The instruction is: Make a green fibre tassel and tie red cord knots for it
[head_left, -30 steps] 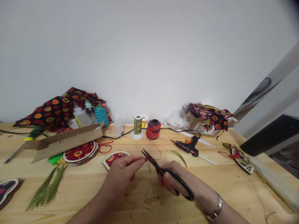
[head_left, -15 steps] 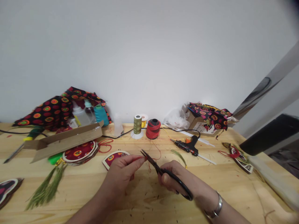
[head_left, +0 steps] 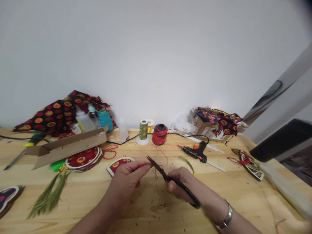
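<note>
Our left hand [head_left: 129, 182] pinches a short length of red thread [head_left: 143, 165] between thumb and fingertips, the fingers pressed together and pointing across the desk [head_left: 156, 211] to the right. Our right hand [head_left: 179, 185] grips a pair of black-handled scissors [head_left: 188, 196], with the thin blades nearly closed and angled up and to the left, their tips just beside the pinch. Whether the thread lies between the blades is too fine to tell. A loose red strand [head_left: 162, 156] trails near the blades and seems to lead back toward a red thread spool [head_left: 160, 135], though we cannot follow it all the way.

For clean work, we judge it best to keep the thread short and taut in the pinch, steady both hands against each other, and set the blades square across it so that nothing frays or slips. The thread is held up off the desk, just ahead of our left fingertips. A fabric-faced ornament [head_left: 119, 166] lies close behind that hand, partly hidden by it. Farther left, a stack of similar ornaments [head_left: 83, 158] and a green tassel [head_left: 48, 195] lie well apart from both hands, while a hot glue gun [head_left: 195, 154] rests beyond the scissors.
</note>
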Demonstrator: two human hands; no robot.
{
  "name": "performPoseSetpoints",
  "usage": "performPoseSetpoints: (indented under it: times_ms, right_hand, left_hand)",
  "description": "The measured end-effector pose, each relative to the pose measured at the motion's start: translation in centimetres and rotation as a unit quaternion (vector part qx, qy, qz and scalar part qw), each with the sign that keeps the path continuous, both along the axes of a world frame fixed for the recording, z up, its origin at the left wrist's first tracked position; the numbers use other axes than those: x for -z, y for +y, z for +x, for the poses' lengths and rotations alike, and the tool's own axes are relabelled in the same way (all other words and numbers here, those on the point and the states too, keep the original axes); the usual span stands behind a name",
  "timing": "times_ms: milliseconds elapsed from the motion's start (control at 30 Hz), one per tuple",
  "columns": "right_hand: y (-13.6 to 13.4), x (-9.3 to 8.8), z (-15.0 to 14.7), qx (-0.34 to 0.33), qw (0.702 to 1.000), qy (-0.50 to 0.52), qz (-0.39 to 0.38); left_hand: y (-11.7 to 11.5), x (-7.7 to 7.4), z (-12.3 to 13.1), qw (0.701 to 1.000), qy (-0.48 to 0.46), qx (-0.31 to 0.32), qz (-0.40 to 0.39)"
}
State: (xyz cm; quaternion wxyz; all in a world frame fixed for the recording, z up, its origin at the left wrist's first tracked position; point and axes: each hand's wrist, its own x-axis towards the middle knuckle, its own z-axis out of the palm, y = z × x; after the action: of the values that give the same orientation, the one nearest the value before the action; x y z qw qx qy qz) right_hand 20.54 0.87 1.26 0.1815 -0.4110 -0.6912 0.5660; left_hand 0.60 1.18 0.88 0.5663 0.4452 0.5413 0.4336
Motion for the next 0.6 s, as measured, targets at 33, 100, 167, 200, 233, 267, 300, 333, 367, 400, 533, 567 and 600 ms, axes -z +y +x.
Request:
performPoseSetpoints:
  times_ms: [33,100,167,200,233,267,300,333,367,400,533,567,600]
  right_hand:
    - [0.1,0.1,0.0,0.004,1.0,-0.001,0.008]
    - [0.2,0.2,0.1,0.019,0.999,-0.01,0.027]
    - [0.1,0.2,0.2,0.043,0.997,-0.045,0.051]
    - [0.0,0.1,0.2,0.054,0.994,-0.077,0.062]
    - [-0.3,-0.1,0.2,0.059,0.989,-0.117,0.074]
    - [-0.8,-0.3,0.1,0.057,0.981,-0.161,0.087]
    - [-1.3,-0.6,-0.1,0.046,0.972,-0.204,0.105]
    - [-1.9,-0.9,-0.4,0.031,0.961,-0.245,0.123]
    - [-2.5,-1.2,-0.7,0.01,0.948,-0.284,0.142]
    - [-3.0,-1.5,-1.1,-0.012,0.933,-0.321,0.16]
    - [-4.1,-1.8,-2.4,-0.117,0.856,-0.458,0.208]
    - [-4.1,-1.6,-2.6,-0.136,0.843,-0.473,0.218]
    - [-4.1,-1.3,-2.6,-0.149,0.836,-0.478,0.226]
  left_hand:
    - [0.0,0.0,0.0,1.0,0.001,-0.002,-0.002]
    - [0.1,-0.1,0.0,1.0,0.002,-0.015,-0.003]
    - [0.2,-0.1,-0.2,0.999,0.0,-0.049,0.004]
    - [0.4,0.0,-0.3,0.997,-0.006,-0.073,0.009]
    - [0.5,0.0,-0.4,0.995,-0.017,-0.098,0.013]
    - [0.6,0.1,-0.6,0.992,-0.033,-0.12,0.016]
    - [0.7,0.2,-0.7,0.989,-0.052,-0.135,0.017]
    - [0.8,0.3,-0.8,0.987,-0.071,-0.143,0.015]
    - [0.9,0.4,-0.9,0.986,-0.085,-0.145,0.011]
    - [0.9,0.4,-0.9,0.986,-0.093,-0.141,0.006]
    - [0.9,0.4,-0.9,0.988,-0.08,-0.13,-0.007]
    - [0.8,0.4,-0.8,0.989,-0.075,-0.128,-0.008]
    - [0.8,0.4,-0.8,0.989,-0.072,-0.126,-0.009]
